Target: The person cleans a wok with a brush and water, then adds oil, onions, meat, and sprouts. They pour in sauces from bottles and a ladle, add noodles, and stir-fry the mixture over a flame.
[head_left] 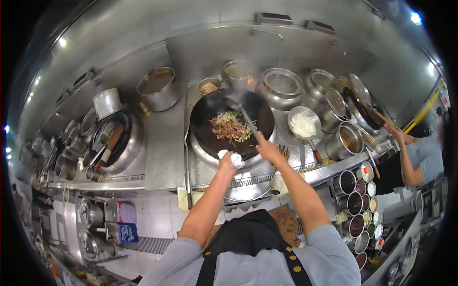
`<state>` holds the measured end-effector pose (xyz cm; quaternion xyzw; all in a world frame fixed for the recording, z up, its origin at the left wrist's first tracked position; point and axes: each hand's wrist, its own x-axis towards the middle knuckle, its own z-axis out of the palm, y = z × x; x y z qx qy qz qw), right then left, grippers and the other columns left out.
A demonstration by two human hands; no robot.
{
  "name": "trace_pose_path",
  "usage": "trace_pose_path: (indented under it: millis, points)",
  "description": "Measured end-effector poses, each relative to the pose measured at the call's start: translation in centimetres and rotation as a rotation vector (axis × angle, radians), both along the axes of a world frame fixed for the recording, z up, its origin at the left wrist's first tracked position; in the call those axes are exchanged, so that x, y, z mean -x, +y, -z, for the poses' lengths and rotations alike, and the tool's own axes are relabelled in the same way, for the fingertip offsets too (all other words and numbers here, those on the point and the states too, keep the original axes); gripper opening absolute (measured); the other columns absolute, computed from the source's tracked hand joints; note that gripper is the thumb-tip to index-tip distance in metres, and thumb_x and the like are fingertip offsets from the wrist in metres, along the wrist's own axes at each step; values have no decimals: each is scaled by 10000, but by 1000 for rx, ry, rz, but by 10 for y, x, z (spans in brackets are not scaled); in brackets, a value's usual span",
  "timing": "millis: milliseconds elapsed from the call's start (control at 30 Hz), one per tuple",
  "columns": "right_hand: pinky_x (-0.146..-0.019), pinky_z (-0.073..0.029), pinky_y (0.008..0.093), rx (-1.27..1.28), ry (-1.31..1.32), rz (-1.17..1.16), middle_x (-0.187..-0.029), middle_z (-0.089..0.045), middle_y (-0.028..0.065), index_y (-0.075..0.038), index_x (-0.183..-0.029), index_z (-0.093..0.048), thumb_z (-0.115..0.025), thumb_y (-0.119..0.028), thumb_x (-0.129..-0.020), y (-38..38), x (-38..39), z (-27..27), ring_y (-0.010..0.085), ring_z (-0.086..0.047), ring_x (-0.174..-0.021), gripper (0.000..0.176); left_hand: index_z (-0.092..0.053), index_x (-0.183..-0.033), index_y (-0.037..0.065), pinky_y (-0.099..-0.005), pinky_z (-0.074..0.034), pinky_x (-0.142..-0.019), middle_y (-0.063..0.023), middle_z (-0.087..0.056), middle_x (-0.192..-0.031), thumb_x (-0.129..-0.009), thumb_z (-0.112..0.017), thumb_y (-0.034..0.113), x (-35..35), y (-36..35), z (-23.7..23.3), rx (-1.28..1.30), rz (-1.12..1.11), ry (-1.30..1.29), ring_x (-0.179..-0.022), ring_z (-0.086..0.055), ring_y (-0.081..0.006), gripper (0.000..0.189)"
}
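Note:
A black wok sits over the burner in front of me, with a mix of browned meat pieces and pale and green shreds in its bowl. My left hand is closed on a white cloth at the wok's near rim. In my right hand is the handle of a metal ladle; its head rests near the far side of the wok, beyond the food. Steam rises behind the wok. Whatever part of the rim lies under the cloth is hidden.
Right of the wok, a strainer of white food lies near a bristle brush. Metal pots line the back. Another wok stands left. A co-worker's arm and seasoning tubs are at right.

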<state>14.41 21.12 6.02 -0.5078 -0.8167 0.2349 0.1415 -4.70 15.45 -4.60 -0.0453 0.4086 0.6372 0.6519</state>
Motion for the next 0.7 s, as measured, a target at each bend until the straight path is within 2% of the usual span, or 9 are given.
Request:
trace_pose_path:
  millis: [33, 133, 267, 333, 400, 467, 567, 667, 700]
  points:
    - [-734, -489, 502, -63, -50, -76, -890, -636, 303, -147, -1470, -214, -542, -223, -902, 1, -1, 15, 444, -632, -828, 661, -524, -954, 110, -504, -529, -619, -73, -596, -806, -909, -525, 226, -1, 0, 8, -44, -30, 26, -704, -612, -274, 124]
    - [-726, -491, 521, -270, -325, -227, -807, -609, 234, -242, -1484, -221, -533, -134, -865, -37, -46, -7, 420, -626, -740, 702, -508, -902, 78, -421, -530, -493, -87, -577, -749, -868, -493, 81, -1, 4, 0, -33, -63, 11, -610, -602, -259, 37]
    - [-719, -523, 495, -373, -561, -206, -764, -618, 213, -279, -1484, -227, -548, -82, -823, -111, -88, -82, 397, -653, -750, 761, -464, -1094, 13, -436, -555, -507, -154, -591, -902, -845, -523, -14, 4, 10, 26, -3, -168, 211, -677, -649, -286, 258]
    - [-687, -526, 486, -200, -508, -134, -761, -620, 215, -278, -1488, -217, -564, -78, -823, -128, -98, -95, 379, -655, -718, 777, -462, -1096, 7, -431, -547, -482, -152, -592, -870, -855, -503, -9, 10, -21, -25, -98, -81, 178, -647, -646, -283, 246]
    - [-497, -494, 397, -185, -36, -317, -727, -609, 185, -263, -1488, -210, -563, -164, -886, -124, -112, -72, 266, -616, -538, 704, -462, -1041, 22, -422, -493, -388, -126, -585, -764, -869, -486, 17, 24, -4, 24, -108, -93, 137, -576, -628, -279, 174]
    - [-436, -455, 331, 484, -124, -52, -697, -584, 137, -240, -1489, -211, -553, -204, -919, -151, -79, -152, 194, -540, -450, 665, -453, -1003, 37, -406, -451, -351, -130, -583, -742, -879, -480, 38, 37, -3, 15, -84, 18, 113, -545, -610, -264, 127]
    - [-399, -415, 293, 603, -171, -77, -667, -550, 98, -233, -1486, -217, -521, -229, -946, -155, -82, -172, 141, -478, -423, 619, -438, -992, 61, -392, -424, -335, -109, -543, -696, -872, -475, 35, 29, -41, -55, -108, 20, 71, -495, -562, -245, 129]
    - [-374, -397, 301, 623, -187, 14, -685, -555, 96, -221, -1482, -225, -507, -190, -937, -153, -77, -156, 131, -452, -399, 614, -453, -995, 68, -389, -450, -368, -96, -542, -725, -861, -469, 23, 19, -69, -39, -125, -99, 149, -530, -573, -234, 142]
    - [-506, -483, 354, 551, -206, 46, -761, -612, 157, -230, -1480, -226, -529, -175, -914, -151, -73, -145, 251, -585, -522, 644, -464, -1000, 71, -389, -465, -390, -91, -545, -745, -855, -466, 17, 14, -75, -29, -163, -165, 207, -551, -581, -227, 155]
